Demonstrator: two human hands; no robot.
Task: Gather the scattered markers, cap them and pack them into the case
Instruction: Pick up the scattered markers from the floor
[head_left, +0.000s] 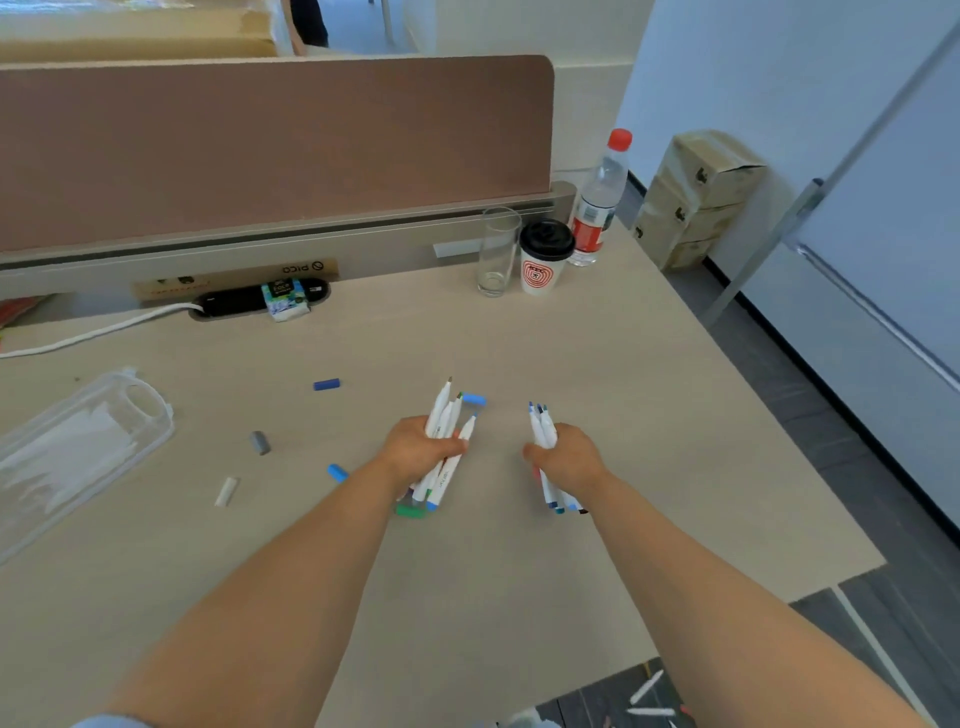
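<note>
I look down on a pale worktop (597, 374) backed by a brown partition (260, 145), with grey floor on the right. The clear plastic case (78, 447) lies on its side at the worktop's left edge, well apart from both hands. At the far right, against the partition's base, stand a water bottle (600, 208), a lidded paper cup (543, 260) and an empty glass (497, 254), close together.

Mid-worktop, the left grip (415, 447) is clenched round a bundle of white markers (441, 410), with their bare tips fanning away from me. The right grip (569, 457) clasps a second bundle (543, 431), blue tips pointing away. The two bundles are near each other but not touching.

Loose caps lie to the left: a dark blue cap (326, 384), a grey cap (259, 442), a white cap (226, 491) and a light blue cap (336, 472) just beside my left forearm. A few markers lie on the floor (647, 686).
</note>
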